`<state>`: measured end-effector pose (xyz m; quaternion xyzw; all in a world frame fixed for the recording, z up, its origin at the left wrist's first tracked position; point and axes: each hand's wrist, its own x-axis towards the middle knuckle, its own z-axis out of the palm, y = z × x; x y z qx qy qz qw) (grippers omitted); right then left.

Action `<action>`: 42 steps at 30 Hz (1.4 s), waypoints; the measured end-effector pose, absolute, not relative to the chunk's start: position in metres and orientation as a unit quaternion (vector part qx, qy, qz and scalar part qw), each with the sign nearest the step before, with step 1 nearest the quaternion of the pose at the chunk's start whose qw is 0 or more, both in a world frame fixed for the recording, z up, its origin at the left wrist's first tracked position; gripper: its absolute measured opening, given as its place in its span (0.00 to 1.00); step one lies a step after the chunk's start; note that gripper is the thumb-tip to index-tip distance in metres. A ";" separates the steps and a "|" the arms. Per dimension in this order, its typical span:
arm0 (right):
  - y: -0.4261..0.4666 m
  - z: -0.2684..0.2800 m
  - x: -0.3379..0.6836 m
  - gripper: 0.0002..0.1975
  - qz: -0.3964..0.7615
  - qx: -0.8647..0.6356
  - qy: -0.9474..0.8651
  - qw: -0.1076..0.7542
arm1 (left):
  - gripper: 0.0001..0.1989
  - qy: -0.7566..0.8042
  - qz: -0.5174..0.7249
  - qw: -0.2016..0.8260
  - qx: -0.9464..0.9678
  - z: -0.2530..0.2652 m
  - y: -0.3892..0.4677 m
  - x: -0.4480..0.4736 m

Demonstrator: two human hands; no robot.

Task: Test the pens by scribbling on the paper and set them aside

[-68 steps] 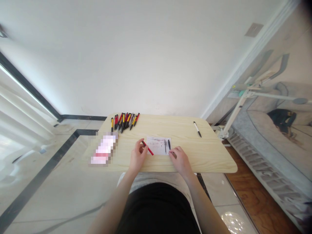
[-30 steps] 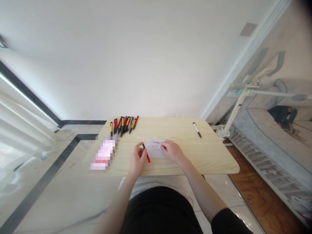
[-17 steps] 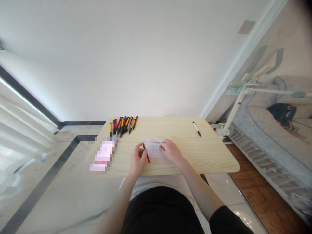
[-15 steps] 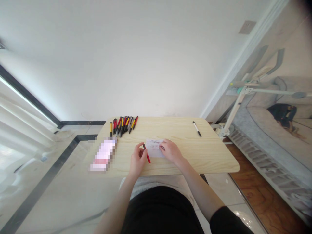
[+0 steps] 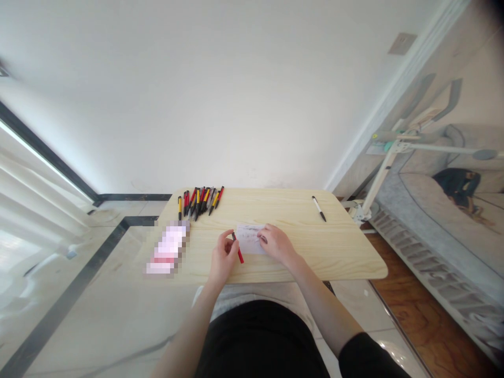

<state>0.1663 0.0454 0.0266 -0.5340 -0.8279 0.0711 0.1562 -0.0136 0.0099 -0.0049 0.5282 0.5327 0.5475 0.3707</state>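
My left hand (image 5: 224, 254) pinches a red pen barrel with a black end (image 5: 240, 255), tilted over the left edge of a small sheet of paper (image 5: 250, 245). Dark scribbled marks show along the paper's upper part. Over the paper's right side is my right hand (image 5: 274, 242), its thumb and fingertips pressed together. Whatever those fingers hold is too small and too hidden to make out.
A pile of red, yellow, black and grey pens (image 5: 202, 201) lies at the table's back left. Nearer me is a blurred-out phone-like rectangle (image 5: 169, 247). One white-and-black pen (image 5: 319, 209) rests at the back right of the wooden table (image 5: 338, 257). A wall stands behind.
Both hands stay nearly where they were, still closed over the paper. The view has shifted very slightly; nothing else has visibly moved.
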 end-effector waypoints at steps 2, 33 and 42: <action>0.045 0.027 0.166 0.09 0.072 -0.537 -0.827 0.153 | 0.18 0.535 0.546 0.367 0.530 -0.005 0.010 -0.013; 0.049 0.027 0.171 0.14 0.099 -0.541 -0.823 0.143 | 0.18 0.537 0.538 0.364 0.538 -0.006 0.010 -0.013; 0.047 0.021 0.173 0.11 0.104 -0.516 -0.826 0.203 | 0.18 0.545 0.534 0.351 0.542 -0.007 0.010 -0.012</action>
